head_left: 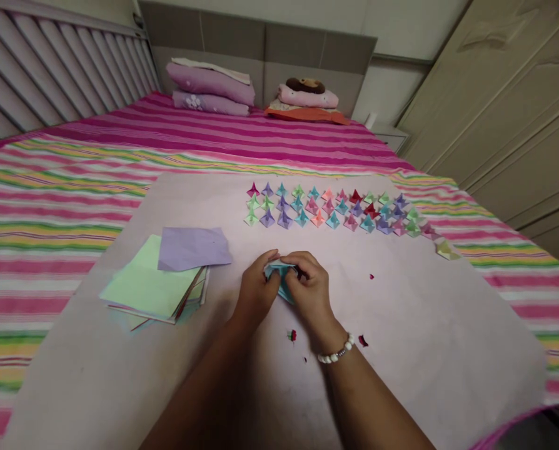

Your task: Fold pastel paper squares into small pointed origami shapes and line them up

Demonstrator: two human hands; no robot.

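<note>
A folded piece of light blue origami paper (285,289) is held between both hands over the middle of the pale sheet. My left hand (259,282) grips its left side, with the thumb pressed against the folds. On the other side, my right hand (310,284) pinches the paper between thumb and fingers; a beaded bracelet (336,351) circles that wrist. Part of the paper is hidden behind the fingers. Beyond the hands stand rows of small folded paper pieces (332,219) in several colours. A loose purple paper sheet (192,249) overlaps a stack of green-topped square paper (143,281) at the left.
The pale sheet (401,387) lies on a bed with a striped cover (40,269). Small dark red scraps (362,340) are scattered near my right forearm. A yellow folded piece (447,250) ends the rows at right. Folded bedding (211,87) is stacked by the headboard.
</note>
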